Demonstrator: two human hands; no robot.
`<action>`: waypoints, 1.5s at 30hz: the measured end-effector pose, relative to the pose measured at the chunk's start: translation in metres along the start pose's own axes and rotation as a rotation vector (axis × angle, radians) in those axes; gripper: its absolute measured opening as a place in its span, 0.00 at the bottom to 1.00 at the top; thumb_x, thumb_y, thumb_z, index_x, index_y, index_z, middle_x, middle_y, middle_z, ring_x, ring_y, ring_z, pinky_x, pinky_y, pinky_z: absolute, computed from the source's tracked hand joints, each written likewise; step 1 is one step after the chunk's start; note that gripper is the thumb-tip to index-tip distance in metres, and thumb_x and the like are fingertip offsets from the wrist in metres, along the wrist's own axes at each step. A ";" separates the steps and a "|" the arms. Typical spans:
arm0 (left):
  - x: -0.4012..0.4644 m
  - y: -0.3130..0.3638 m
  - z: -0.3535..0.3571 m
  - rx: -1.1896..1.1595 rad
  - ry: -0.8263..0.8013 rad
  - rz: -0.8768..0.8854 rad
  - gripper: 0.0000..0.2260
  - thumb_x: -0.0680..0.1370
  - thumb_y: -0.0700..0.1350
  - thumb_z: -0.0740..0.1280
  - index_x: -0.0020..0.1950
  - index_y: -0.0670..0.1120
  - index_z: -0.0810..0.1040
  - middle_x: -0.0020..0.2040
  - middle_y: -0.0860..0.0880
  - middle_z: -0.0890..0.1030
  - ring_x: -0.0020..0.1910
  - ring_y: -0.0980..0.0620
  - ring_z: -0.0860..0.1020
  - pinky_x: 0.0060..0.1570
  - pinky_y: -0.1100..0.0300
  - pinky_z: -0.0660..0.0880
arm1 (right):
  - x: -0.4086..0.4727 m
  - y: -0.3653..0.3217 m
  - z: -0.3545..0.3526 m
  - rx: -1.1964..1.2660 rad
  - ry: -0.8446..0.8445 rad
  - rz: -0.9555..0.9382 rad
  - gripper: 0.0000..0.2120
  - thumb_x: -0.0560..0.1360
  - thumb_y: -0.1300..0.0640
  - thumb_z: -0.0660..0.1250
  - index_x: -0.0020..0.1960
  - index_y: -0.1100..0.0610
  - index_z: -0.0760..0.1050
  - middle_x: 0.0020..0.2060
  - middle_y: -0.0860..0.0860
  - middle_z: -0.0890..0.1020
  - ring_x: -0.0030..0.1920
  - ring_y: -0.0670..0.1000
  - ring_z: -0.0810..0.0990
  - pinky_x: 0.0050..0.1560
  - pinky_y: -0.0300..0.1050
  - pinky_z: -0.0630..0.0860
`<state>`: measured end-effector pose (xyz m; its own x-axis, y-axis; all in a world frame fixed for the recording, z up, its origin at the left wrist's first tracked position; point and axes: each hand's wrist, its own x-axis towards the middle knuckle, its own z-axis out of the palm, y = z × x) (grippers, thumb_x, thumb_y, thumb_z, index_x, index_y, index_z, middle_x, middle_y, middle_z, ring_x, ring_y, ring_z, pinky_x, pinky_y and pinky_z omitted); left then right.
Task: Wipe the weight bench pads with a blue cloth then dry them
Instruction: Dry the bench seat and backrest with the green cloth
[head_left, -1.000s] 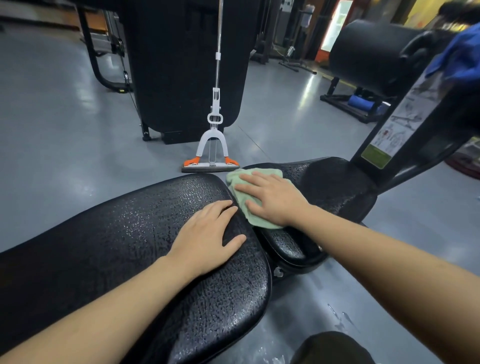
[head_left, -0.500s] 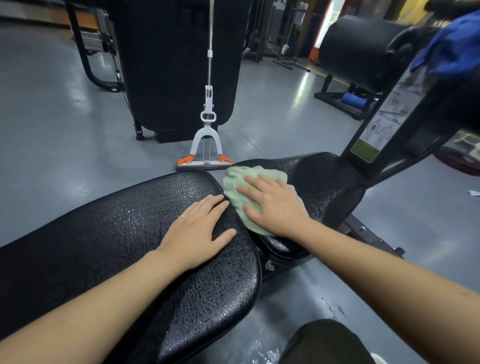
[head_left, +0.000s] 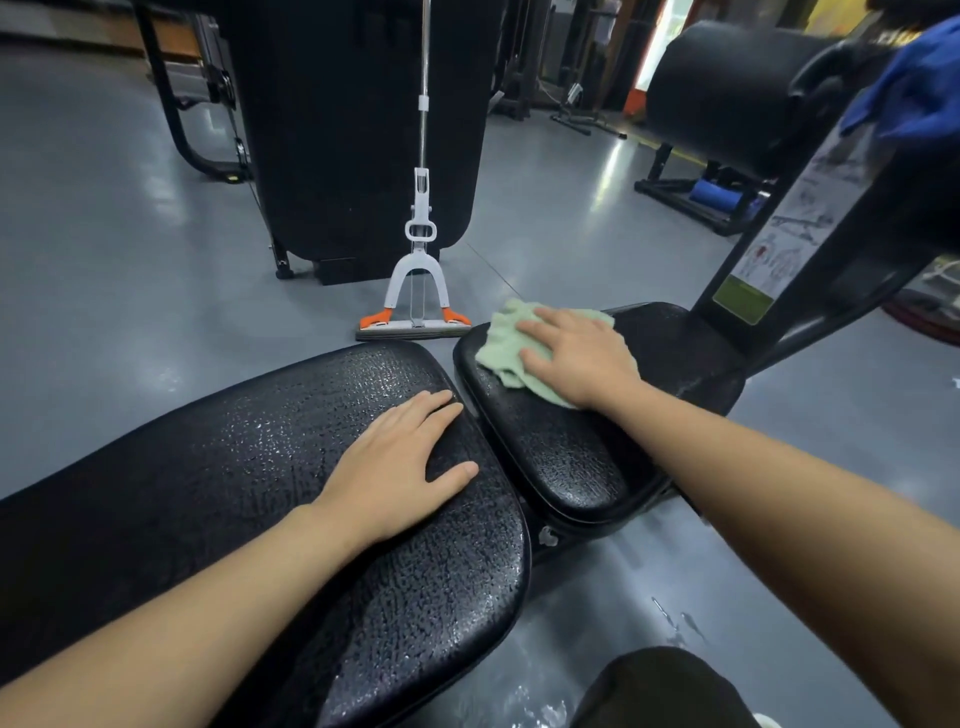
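The long black back pad (head_left: 249, 467) of the bench glistens with droplets. My left hand (head_left: 400, 462) lies flat on its right end, fingers spread, holding nothing. To the right is the smaller black seat pad (head_left: 566, 457). My right hand (head_left: 576, 358) presses a light green cloth (head_left: 506, 348) flat on the seat pad's far part. A blue cloth (head_left: 914, 88) hangs on the machine's frame at the top right, away from both hands.
A white and orange squeeze mop (head_left: 415, 291) stands on the grey floor just beyond the pads. Behind it is a big black machine panel (head_left: 358, 130). A slanted black post with an instruction label (head_left: 779, 239) rises right of the seat, under a round black pad (head_left: 727, 98).
My right hand has slid the green cloth from the gap between the pads further out over the seat pad. The left hand stays on the back pad.
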<state>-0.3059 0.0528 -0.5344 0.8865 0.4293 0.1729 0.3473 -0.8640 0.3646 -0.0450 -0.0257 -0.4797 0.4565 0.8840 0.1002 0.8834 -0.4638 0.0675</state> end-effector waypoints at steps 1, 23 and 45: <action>0.000 0.000 -0.001 -0.004 -0.002 0.001 0.38 0.72 0.72 0.46 0.79 0.56 0.58 0.79 0.60 0.55 0.79 0.57 0.52 0.76 0.60 0.49 | 0.002 -0.001 0.002 -0.006 0.015 0.046 0.25 0.81 0.40 0.53 0.76 0.43 0.65 0.78 0.46 0.63 0.76 0.51 0.61 0.74 0.55 0.58; -0.002 0.004 0.002 -0.003 -0.011 -0.024 0.39 0.72 0.72 0.45 0.80 0.55 0.57 0.80 0.60 0.54 0.79 0.57 0.51 0.76 0.58 0.47 | -0.015 0.042 -0.006 -0.005 0.004 0.025 0.26 0.80 0.36 0.53 0.77 0.41 0.64 0.78 0.44 0.62 0.77 0.49 0.60 0.75 0.52 0.56; -0.002 0.003 0.002 -0.002 -0.018 -0.011 0.40 0.71 0.73 0.45 0.80 0.55 0.57 0.80 0.60 0.54 0.79 0.57 0.51 0.76 0.59 0.48 | -0.077 0.082 0.003 0.038 0.166 -0.066 0.28 0.79 0.38 0.47 0.73 0.42 0.70 0.75 0.47 0.69 0.74 0.52 0.67 0.73 0.57 0.62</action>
<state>-0.3065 0.0490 -0.5353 0.8881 0.4337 0.1521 0.3563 -0.8588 0.3680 -0.0075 -0.1311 -0.4850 0.3765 0.8894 0.2591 0.9156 -0.3999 0.0421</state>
